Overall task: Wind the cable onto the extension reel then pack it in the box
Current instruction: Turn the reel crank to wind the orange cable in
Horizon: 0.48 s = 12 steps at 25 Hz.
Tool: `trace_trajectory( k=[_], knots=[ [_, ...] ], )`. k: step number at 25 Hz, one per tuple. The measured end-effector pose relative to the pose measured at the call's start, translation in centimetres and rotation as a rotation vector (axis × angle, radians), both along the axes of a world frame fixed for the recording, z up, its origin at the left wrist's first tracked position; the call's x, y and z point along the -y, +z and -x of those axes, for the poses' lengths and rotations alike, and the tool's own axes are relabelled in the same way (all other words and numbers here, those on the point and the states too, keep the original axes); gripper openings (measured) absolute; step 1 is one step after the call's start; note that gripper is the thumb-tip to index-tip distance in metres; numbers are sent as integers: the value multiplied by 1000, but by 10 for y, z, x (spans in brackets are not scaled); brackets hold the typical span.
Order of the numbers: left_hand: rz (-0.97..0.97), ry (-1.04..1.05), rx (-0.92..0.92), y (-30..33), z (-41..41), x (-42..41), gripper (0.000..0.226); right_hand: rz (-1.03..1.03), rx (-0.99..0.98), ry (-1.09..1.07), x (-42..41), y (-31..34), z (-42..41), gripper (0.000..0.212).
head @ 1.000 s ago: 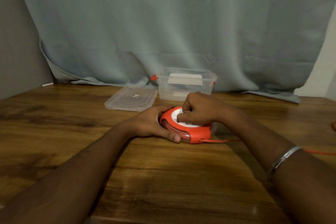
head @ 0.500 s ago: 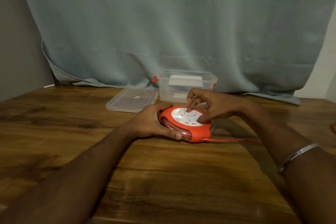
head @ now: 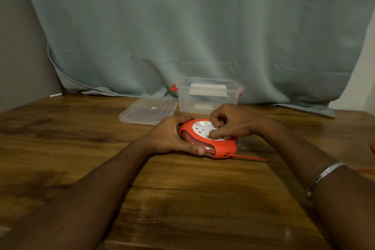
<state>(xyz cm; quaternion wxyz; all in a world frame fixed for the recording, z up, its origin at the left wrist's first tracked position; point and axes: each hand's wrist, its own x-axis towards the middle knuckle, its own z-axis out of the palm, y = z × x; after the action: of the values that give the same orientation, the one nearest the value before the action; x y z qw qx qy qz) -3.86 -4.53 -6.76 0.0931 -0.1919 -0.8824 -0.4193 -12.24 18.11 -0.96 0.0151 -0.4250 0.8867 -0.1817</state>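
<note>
On the wooden surface (head: 182, 199), the left hand (head: 169, 137) gripped the orange extension reel (head: 219, 148) to steady it while the right hand (head: 229, 123), fingers curled, pinched its white hub for winding; cable (head: 251, 158) trailed right, clear box (head: 209, 95) waiting open behind.

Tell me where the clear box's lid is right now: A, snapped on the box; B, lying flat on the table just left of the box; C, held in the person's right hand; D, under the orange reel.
B: the lid lies flat on the table beside the open clear box, on its left.
</note>
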Motion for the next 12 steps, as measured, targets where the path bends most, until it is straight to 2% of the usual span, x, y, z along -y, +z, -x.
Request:
trace_trajectory(
  k=[7, 12],
  knots=[
    [12, 1, -2, -1, 0, 1, 76, -73, -56, -61, 7, 4, -9, 49],
    [19, 14, -15, 0, 0, 1, 74, -48, -227, -173, 26, -4, -18, 56]
  ],
)
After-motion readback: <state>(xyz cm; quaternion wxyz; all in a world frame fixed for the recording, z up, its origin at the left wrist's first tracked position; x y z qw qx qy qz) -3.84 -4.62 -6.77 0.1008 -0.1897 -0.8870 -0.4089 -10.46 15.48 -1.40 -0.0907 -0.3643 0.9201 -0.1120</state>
